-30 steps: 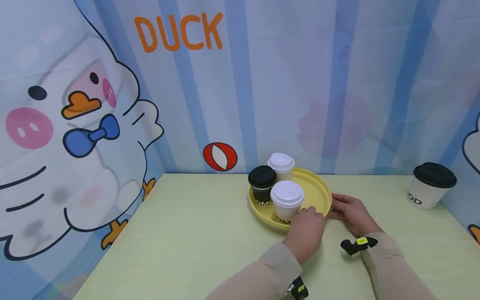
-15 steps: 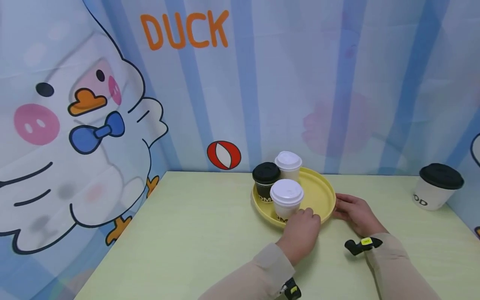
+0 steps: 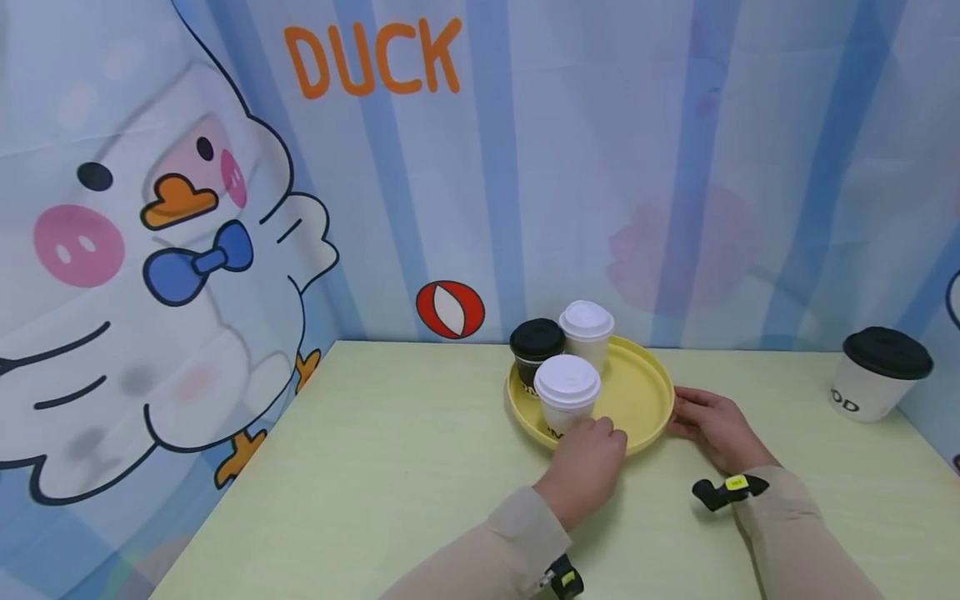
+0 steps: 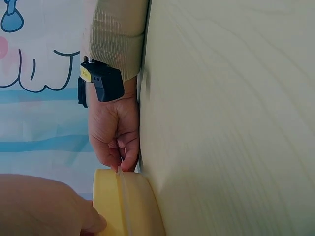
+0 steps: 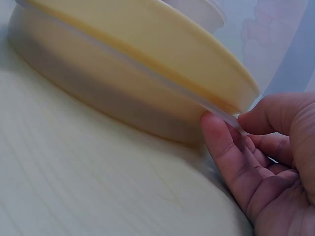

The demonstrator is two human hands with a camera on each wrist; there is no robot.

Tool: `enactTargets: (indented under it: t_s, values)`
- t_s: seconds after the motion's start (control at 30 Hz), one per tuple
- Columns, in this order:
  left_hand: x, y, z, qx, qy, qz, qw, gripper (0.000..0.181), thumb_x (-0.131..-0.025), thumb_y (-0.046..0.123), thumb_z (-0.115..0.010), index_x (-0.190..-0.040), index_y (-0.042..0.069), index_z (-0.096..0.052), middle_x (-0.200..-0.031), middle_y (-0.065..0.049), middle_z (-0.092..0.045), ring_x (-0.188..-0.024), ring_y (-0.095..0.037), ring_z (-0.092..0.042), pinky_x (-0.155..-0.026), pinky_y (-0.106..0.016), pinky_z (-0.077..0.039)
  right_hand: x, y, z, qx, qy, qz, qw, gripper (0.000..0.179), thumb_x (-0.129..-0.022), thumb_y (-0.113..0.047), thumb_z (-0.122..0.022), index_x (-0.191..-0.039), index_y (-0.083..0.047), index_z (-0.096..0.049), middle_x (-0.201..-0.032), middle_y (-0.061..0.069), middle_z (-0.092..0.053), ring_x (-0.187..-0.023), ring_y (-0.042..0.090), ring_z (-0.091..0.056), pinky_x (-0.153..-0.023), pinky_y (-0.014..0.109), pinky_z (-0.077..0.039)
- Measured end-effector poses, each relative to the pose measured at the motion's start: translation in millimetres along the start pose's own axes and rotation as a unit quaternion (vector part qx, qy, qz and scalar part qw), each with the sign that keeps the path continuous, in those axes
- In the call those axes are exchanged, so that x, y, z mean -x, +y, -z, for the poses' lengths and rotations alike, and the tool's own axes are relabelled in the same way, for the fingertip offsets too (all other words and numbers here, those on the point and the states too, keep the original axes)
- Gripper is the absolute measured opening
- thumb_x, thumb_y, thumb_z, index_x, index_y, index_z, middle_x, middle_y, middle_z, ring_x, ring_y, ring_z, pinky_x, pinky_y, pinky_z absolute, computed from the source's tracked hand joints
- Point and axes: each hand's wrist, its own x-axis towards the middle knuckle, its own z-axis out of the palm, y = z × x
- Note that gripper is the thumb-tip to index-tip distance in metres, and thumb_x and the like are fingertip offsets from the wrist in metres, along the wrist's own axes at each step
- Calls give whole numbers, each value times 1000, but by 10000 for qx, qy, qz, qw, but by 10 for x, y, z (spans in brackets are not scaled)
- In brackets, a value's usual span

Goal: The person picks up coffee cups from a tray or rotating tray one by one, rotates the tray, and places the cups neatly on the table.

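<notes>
A round yellow turntable [image 3: 641, 392] with a raised rim bears three lidded paper cups. A white cup [image 3: 567, 396] is at its front, a black cup [image 3: 531, 369] at the left and another white cup [image 3: 588, 337] at the back. My left hand [image 3: 585, 475] grips the front rim beside the front white cup; its thumb shows against the yellow wall in the left wrist view. On the right side, my right hand [image 3: 716, 429] pinches a thin pale flange [image 5: 224, 118] between the upper dish and the base, with thumb above and finger below.
A larger white cup with a black lid [image 3: 873, 387] stands apart at the right edge of the pale table [image 3: 390, 467]. Behind the table hangs a blue cloth [image 3: 562, 167] printed with a duck. A black wrist camera [image 3: 727, 492] sits on the right sleeve.
The dish has turned clockwise: the front cup went left, the black cup back, the rear cup right. My left hand moved left along with the rim; my right hand stayed put. The view shifted slightly.
</notes>
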Motion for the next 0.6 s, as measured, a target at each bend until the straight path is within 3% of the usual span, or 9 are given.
enactTargets:
  t_s: [0.37, 0.6]
  values:
    - [44, -68, -22, 136, 112, 11, 9998, 11, -94, 24, -67, -103, 18, -69, -89, 4, -61, -83, -11, -58, -77, -25, -47, -3, -11, 28, -5, -6, -87, 10000, 67, -103, -20, -60, -153, 10, -29, -105, -9, -66, -93, 7, -68, -83, 26, -59]
    - [41, -54, 16, 543, 73, 307, 9980, 21, -96, 32, -64, -110, 16, -66, -95, 3, -61, -86, -13, -57, -77, -26, -49, 8, -29, -16, 51, 51, -136, 9999, 67, -103, -21, -61, -154, 10, -29, -105, -10, -66, -93, 7, -68, -84, 26, -58]
